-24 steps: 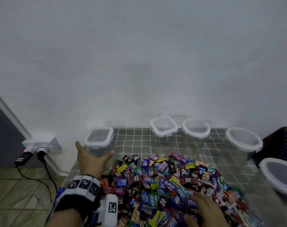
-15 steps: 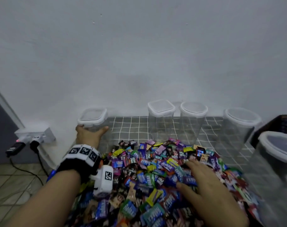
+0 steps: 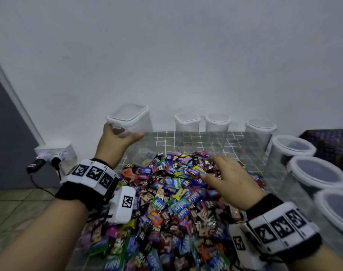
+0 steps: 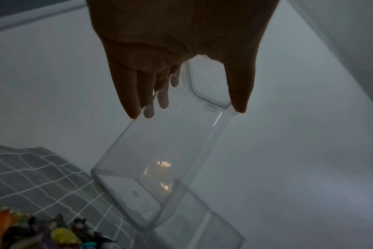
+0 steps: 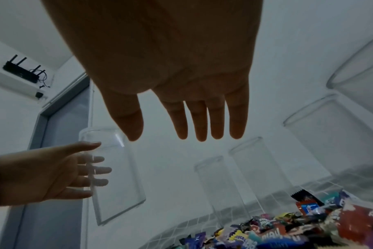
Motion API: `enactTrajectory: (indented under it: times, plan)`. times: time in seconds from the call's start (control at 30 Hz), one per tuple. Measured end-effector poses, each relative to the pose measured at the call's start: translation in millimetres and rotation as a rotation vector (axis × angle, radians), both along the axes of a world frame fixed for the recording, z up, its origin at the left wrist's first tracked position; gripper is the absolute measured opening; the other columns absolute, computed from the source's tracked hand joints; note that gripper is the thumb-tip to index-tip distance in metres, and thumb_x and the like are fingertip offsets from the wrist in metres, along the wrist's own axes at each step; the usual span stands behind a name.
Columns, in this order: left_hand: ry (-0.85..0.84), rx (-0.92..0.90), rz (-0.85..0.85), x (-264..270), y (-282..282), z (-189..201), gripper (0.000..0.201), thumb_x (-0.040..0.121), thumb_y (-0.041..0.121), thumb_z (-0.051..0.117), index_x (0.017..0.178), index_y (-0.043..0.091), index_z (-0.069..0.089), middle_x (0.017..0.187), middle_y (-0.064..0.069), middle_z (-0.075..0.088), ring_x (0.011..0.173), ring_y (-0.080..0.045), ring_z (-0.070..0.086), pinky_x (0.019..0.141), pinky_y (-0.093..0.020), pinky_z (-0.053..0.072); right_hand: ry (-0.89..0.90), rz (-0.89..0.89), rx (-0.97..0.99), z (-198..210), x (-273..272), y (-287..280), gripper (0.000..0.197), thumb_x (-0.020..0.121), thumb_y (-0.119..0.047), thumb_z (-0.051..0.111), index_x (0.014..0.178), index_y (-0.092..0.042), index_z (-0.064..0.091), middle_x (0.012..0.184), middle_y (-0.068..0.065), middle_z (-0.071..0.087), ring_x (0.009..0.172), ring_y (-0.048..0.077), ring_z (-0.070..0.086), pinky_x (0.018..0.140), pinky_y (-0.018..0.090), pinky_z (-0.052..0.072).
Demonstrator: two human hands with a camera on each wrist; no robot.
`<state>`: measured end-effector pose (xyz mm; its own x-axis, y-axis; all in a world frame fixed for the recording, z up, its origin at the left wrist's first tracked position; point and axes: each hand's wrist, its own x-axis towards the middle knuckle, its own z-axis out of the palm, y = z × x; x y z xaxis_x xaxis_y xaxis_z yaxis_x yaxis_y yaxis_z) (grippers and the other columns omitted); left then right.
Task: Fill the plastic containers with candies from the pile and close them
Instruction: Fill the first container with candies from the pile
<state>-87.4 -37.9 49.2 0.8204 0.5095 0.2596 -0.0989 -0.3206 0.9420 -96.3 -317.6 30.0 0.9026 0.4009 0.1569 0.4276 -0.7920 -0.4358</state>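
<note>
A grey checked cloth (image 3: 188,136) covers the counter. A big heap of candies (image 3: 172,194) lies on it, with clear lidded containers (image 3: 217,130) standing along the back and right edges.

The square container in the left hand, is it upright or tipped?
Tipped: the square container leans in the left hand, its base lifted off the checked cloth.

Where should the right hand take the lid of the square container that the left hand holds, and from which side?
Take the white lid at its raised rim, coming from above: the left hand already wraps the clear square container below the lid, so only the top edge is free. The right hand hovers open over the candies.
</note>
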Motion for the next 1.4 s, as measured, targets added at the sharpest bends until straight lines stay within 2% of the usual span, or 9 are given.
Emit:
enactTrajectory:
  times: [0.33,0.47,0.7,0.8,0.93,1.0,1.07,1.23,1.4]
  plan:
    - [0.069,-0.114,-0.553,-90.0,-44.7,-3.7,0.090,0.044,0.041,0.082,0.126,0.032,0.046,0.114,0.006,0.066,0.103,-0.007,0.064,0.069,-0.022,0.055,0.103,0.121,0.358,14.7,-37.5,-0.7,0.046,0.087,-0.038,0.059,0.130,-0.023,0.049,0.126,-0.005,0.055,0.117,0.009,0.050,0.101,0.037,0.041]
    - [0.179,-0.107,-0.690,-116.6,-52.1,-11.3,0.086,0.038,0.043,0.081,0.118,0.036,0.050,0.107,0.008,0.070,0.096,-0.006,0.066,0.065,-0.019,0.054,0.226,0.247,0.484,13.2,-53.6,-0.7,0.070,0.067,-0.057,0.062,0.132,-0.038,0.043,0.129,-0.016,0.052,0.119,0.002,0.048,0.100,0.040,0.044]
    - [0.324,-0.150,-0.788,-138.3,-59.1,-31.6,0.093,0.046,0.043,0.081,0.130,0.024,0.046,0.113,-0.001,0.069,0.101,-0.015,0.066,0.078,-0.028,0.056,0.521,0.336,0.589,2.7,-75.4,2.9,0.080,0.060,-0.048,0.072,0.132,-0.037,0.039,0.128,-0.011,0.055,0.113,0.005,0.058,0.100,0.036,0.046]
    - [0.392,-0.134,-0.805,-140.3,-59.7,-43.1,0.101,0.046,0.054,0.084,0.133,0.026,0.043,0.121,-0.005,0.065,0.107,-0.024,0.064,0.089,-0.049,0.052,0.593,0.319,0.583,-5.7,-79.8,6.1,0.074,0.064,-0.043,0.077,0.127,-0.039,0.039,0.121,-0.013,0.058,0.102,0.004,0.064,0.094,0.031,0.050]
    - [0.454,-0.167,-0.828,-141.0,-58.5,-53.3,0.086,0.045,0.040,0.083,0.122,0.028,0.047,0.103,0.006,0.072,0.092,-0.011,0.068,0.075,-0.025,0.053,0.682,0.289,0.621,-15.0,-82.8,11.1,0.062,0.079,-0.008,0.069,0.130,-0.027,0.037,0.112,-0.013,0.058,0.090,0.000,0.065,0.085,0.028,0.054]
    - [0.464,-0.171,-0.832,-141.2,-58.2,-55.6,0.075,0.051,0.035,0.075,0.121,0.027,0.049,0.103,0.009,0.071,0.095,-0.007,0.067,0.075,-0.021,0.053,0.684,0.271,0.618,-19.2,-83.2,13.2,0.063,0.079,-0.010,0.069,0.130,-0.027,0.037,0.119,-0.009,0.056,0.098,0.009,0.064,0.089,0.036,0.053]
    - [0.468,-0.168,-0.795,-140.2,-56.5,-57.1,0.080,0.046,0.038,0.079,0.120,0.027,0.052,0.108,0.005,0.070,0.099,-0.012,0.066,0.081,-0.032,0.056,0.666,0.262,0.626,-20.7,-82.5,14.6,0.062,0.079,-0.013,0.071,0.128,-0.029,0.037,0.123,-0.005,0.054,0.104,0.014,0.062,0.092,0.038,0.052]
    - [0.393,-0.143,-0.751,-136.3,-53.8,-58.3,0.094,0.039,0.048,0.090,0.123,0.027,0.054,0.123,-0.007,0.062,0.111,-0.020,0.062,0.096,-0.044,0.049,0.616,0.287,0.663,-22.2,-80.2,18.5,0.066,0.063,-0.026,0.074,0.118,-0.038,0.040,0.126,-0.005,0.052,0.101,0.010,0.062,0.081,0.027,0.054]
    - [0.346,-0.157,-0.788,-132.3,-54.2,-60.2,0.086,0.054,0.023,0.081,0.133,0.018,0.045,0.127,-0.001,0.061,0.118,-0.017,0.057,0.094,-0.029,0.049,0.518,0.278,0.581,-23.4,-78.4,18.1,0.070,0.061,-0.036,0.072,0.119,-0.045,0.034,0.129,-0.006,0.051,0.113,0.011,0.055,0.096,0.036,0.049]
